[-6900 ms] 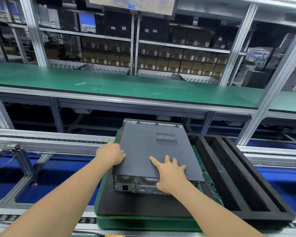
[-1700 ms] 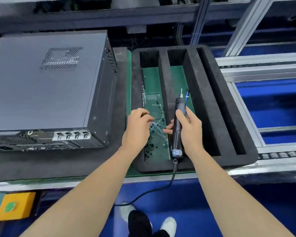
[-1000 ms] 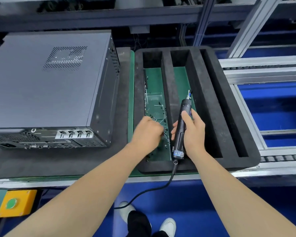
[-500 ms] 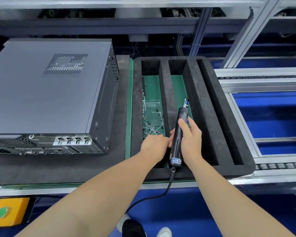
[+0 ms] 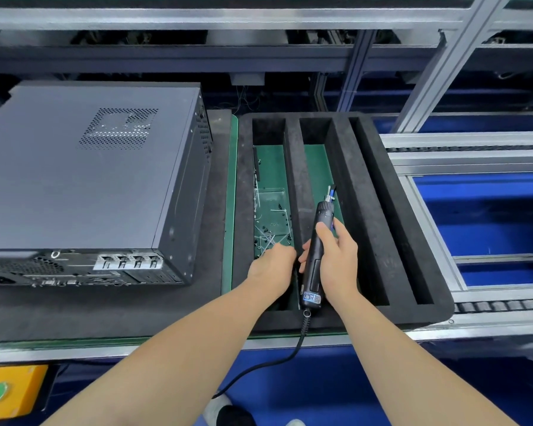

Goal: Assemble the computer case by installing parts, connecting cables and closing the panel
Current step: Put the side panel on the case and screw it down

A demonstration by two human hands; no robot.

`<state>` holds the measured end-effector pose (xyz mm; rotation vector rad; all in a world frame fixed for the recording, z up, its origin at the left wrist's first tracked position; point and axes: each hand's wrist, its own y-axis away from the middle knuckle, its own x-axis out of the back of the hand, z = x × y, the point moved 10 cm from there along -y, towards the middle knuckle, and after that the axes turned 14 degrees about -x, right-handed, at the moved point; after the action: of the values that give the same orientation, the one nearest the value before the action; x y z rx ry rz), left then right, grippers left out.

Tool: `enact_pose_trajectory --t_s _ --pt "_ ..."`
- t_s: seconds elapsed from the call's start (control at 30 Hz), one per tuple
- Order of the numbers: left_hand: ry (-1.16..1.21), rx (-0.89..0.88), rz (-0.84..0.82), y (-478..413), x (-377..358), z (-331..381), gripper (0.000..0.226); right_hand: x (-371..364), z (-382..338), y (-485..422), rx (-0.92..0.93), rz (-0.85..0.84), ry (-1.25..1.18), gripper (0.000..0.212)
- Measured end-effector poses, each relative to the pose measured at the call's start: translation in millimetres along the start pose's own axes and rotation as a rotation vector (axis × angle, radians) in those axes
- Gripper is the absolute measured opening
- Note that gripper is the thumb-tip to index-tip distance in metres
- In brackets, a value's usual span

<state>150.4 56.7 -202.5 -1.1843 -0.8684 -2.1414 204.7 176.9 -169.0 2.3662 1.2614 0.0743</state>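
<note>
We find the computer case (image 5: 83, 186) at ten o'clock in the view, lying on its side on a black pad (image 5: 105, 312). Its vented side panel is seated on top and its rear ports face us. We judge the step in hand to be fastening that panel: it is closed, but the driving has not yet begun.

At three o'clock of the case stands a black foam tray (image 5: 376, 316) with three long compartments. Loose screws (image 5: 268, 232) lie scattered in the leftmost one.

The left hand (image 5: 273, 267) is down in that compartment, knuckles up and fingers curled under. We cannot tell whether it pinches a screw, since the fingertips are hidden.

The right hand (image 5: 336, 262), just beside it at three o'clock, grips an electric screwdriver (image 5: 316, 259). Its fingers are wrapped round the barrel, the bit points to twelve o'clock, and the cord (image 5: 300, 336) trails toward seven.

The next move calls for one screw lifted clear, carried to the rear edge of the case and set squarely on the bit.
</note>
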Motion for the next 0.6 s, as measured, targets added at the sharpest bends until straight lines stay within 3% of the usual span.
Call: enact_pose_trajectory --t_s 0.17,0.27,0.4,0.5,0.6 --pt "-0.105 -0.031 -0.077 -2 -6 3 0.026 2 0 -1 0.001 0.015 0.019 0.023" --pt "-0.092 0.000 0.005 -12 -3 -2 0.028 2 1 -1 0.004 0.008 0.027 0.023" --pt "-0.122 0.167 0.172 -28 7 -20 0.054 2 1 0 0.008 -0.009 0.026 0.024" --pt "-0.156 0.213 0.098 -39 -6 -29 0.084 1 0 -1 0.018 -0.015 0.035 0.018" --pt "-0.237 0.181 0.045 -44 -16 -30 0.089 1 2 -2 0.000 -0.022 0.016 0.017"
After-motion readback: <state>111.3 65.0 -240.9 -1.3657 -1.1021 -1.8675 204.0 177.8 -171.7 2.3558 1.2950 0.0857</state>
